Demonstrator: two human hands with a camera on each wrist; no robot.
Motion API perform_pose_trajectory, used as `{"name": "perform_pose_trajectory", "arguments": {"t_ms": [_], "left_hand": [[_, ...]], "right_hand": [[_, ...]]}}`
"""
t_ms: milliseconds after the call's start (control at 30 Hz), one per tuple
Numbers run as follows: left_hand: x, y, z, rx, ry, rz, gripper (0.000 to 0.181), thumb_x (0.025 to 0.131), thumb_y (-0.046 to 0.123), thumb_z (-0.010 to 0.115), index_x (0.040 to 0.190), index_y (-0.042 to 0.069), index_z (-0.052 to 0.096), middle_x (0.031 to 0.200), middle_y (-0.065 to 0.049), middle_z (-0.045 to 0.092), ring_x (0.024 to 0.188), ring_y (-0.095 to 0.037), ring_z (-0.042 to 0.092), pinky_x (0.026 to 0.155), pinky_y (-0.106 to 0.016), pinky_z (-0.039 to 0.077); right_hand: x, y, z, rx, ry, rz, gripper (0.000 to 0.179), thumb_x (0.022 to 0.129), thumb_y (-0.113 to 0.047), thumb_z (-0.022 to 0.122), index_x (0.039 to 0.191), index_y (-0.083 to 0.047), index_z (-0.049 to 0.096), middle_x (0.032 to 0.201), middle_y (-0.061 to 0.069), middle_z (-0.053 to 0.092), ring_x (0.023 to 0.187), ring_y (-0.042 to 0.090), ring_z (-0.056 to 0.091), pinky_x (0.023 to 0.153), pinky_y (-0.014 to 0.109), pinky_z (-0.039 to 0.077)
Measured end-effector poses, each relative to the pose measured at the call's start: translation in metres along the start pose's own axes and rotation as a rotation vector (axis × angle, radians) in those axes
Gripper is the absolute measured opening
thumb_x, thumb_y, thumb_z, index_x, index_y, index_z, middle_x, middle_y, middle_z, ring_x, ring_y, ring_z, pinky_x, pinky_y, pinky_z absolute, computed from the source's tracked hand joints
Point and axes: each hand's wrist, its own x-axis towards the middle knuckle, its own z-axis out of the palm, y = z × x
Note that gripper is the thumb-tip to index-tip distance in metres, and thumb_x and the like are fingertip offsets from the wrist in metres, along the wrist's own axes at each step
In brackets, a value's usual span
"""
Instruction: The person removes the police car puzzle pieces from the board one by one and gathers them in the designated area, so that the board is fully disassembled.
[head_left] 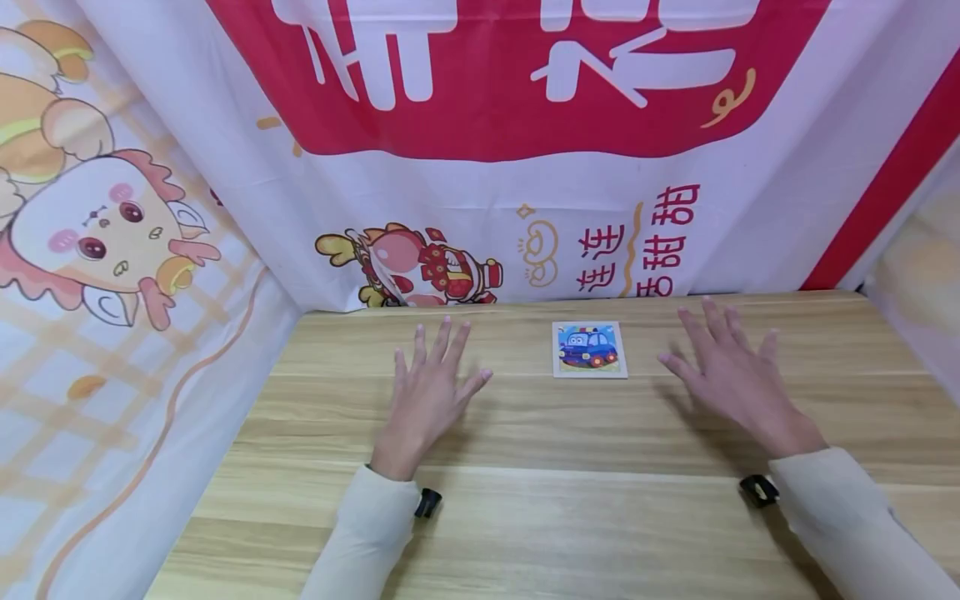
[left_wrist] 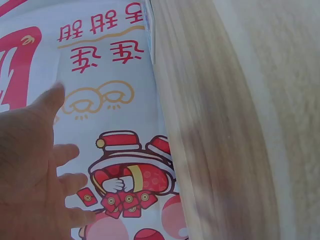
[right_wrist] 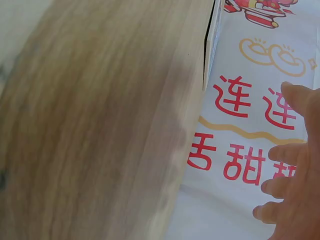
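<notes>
A small square picture puzzle (head_left: pixel 589 349) with a blue cartoon police car and a white border lies flat near the back of the wooden table (head_left: pixel 525 517). To its left, my left hand (head_left: pixel 429 387) hovers over the wood, fingers spread and holding nothing. My right hand (head_left: pixel 731 375) is on the other side, also spread and empty, its thumb pointing toward the picture. Both wrist views show the hands, left (left_wrist: pixel 30 170) and right (right_wrist: pixel 297 175), with fingers extended in front of the cloth. Only the thin edge of the picture (right_wrist: pixel 214 42) shows in the right wrist view.
Behind the table hangs a white and red printed cloth (head_left: pixel 480 192) with characters and a cartoon figure. Another printed cloth (head_left: pixel 225 400) borders the left side, and pale cloth (head_left: pixel 915 250) stands at the right. Black bands sit at both sleeves.
</notes>
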Motion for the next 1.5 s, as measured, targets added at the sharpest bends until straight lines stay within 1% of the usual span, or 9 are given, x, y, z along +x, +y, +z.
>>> {"name": "perform_pose_trajectory", "arguments": {"t_ms": [133, 233, 433, 567, 667, 833, 1000, 1267, 1500], "left_hand": [[0.004, 0.003, 0.002, -0.037, 0.013, -0.004, 0.080, 0.104, 0.073, 0.033, 0.170, 0.031, 0.015, 0.178, -0.004, 0.008, 0.163, -0.041, 0.003, 0.126, -0.071, 0.009], [0.007, 0.005, 0.002, -0.063, 0.013, 0.001, 0.080, 0.104, 0.071, 0.037, 0.169, 0.028, 0.019, 0.178, -0.005, 0.010, 0.163, -0.041, 0.007, 0.126, -0.070, 0.011], [0.014, 0.010, 0.004, -0.067, -0.005, 0.012, 0.081, 0.103, 0.071, 0.041, 0.169, 0.027, 0.021, 0.177, -0.004, 0.014, 0.163, -0.038, 0.015, 0.128, -0.066, 0.015], [0.019, 0.017, 0.007, -0.036, -0.022, 0.058, 0.083, 0.102, 0.073, 0.039, 0.169, 0.027, 0.021, 0.177, -0.004, 0.017, 0.161, -0.037, 0.023, 0.127, -0.064, 0.023], [0.021, 0.024, 0.011, -0.006, -0.040, 0.095, 0.083, 0.102, 0.073, 0.039, 0.169, 0.026, 0.021, 0.176, -0.005, 0.019, 0.158, -0.036, 0.031, 0.125, -0.062, 0.030], [0.025, 0.040, 0.019, 0.011, -0.078, 0.147, 0.082, 0.103, 0.071, 0.044, 0.169, 0.026, 0.023, 0.176, -0.006, 0.022, 0.155, -0.036, 0.037, 0.124, -0.060, 0.033], [0.029, 0.057, 0.026, 0.008, -0.098, 0.211, 0.081, 0.102, 0.068, 0.049, 0.167, 0.023, 0.030, 0.172, -0.007, 0.031, 0.155, -0.033, 0.038, 0.122, -0.061, 0.035], [0.035, 0.075, 0.038, 0.021, -0.149, 0.290, 0.079, 0.101, 0.066, 0.054, 0.164, 0.022, 0.036, 0.170, -0.005, 0.036, 0.156, -0.028, 0.038, 0.123, -0.057, 0.036], [0.038, 0.088, 0.044, 0.018, -0.222, 0.338, 0.073, 0.103, 0.060, 0.055, 0.164, 0.024, 0.038, 0.172, -0.002, 0.034, 0.155, -0.025, 0.038, 0.124, -0.056, 0.034]], "right_hand": [[0.005, -0.003, 0.001, 0.028, 0.001, 0.003, 0.095, 0.102, -0.073, 0.036, 0.167, -0.006, 0.020, 0.174, 0.024, -0.003, 0.159, 0.053, -0.004, 0.111, 0.087, -0.009], [0.010, -0.006, 0.002, 0.034, 0.009, 0.003, 0.095, 0.102, -0.073, 0.036, 0.167, -0.005, 0.022, 0.175, 0.025, 0.001, 0.159, 0.053, 0.003, 0.113, 0.086, -0.004], [0.021, -0.011, 0.005, 0.042, 0.031, -0.027, 0.091, 0.103, -0.072, 0.035, 0.167, -0.008, 0.023, 0.174, 0.026, 0.013, 0.159, 0.051, 0.012, 0.115, 0.085, 0.003], [0.028, -0.018, 0.006, 0.042, 0.048, -0.078, 0.085, 0.106, -0.064, 0.040, 0.165, -0.005, 0.027, 0.171, 0.028, 0.021, 0.157, 0.052, 0.019, 0.115, 0.084, 0.014], [0.034, -0.026, 0.007, 0.059, 0.038, -0.116, 0.081, 0.107, -0.060, 0.044, 0.164, -0.004, 0.030, 0.169, 0.029, 0.024, 0.155, 0.053, 0.024, 0.116, 0.080, 0.021], [0.045, -0.038, 0.010, 0.197, -0.022, -0.144, 0.073, 0.107, -0.045, 0.055, 0.162, -0.002, 0.033, 0.169, 0.027, 0.029, 0.155, 0.050, 0.027, 0.123, 0.069, 0.024], [0.057, -0.047, 0.019, 0.316, -0.078, -0.156, 0.066, 0.105, -0.028, 0.063, 0.159, 0.001, 0.039, 0.165, 0.027, 0.037, 0.154, 0.048, 0.031, 0.125, 0.065, 0.025], [0.076, -0.057, 0.030, 0.335, -0.124, -0.211, 0.063, 0.105, -0.027, 0.064, 0.156, 0.002, 0.043, 0.160, 0.027, 0.044, 0.150, 0.049, 0.038, 0.123, 0.065, 0.029], [0.092, -0.055, 0.040, 0.403, -0.151, -0.199, 0.057, 0.104, -0.026, 0.065, 0.153, 0.000, 0.049, 0.155, 0.024, 0.052, 0.144, 0.046, 0.048, 0.118, 0.064, 0.038]]}}
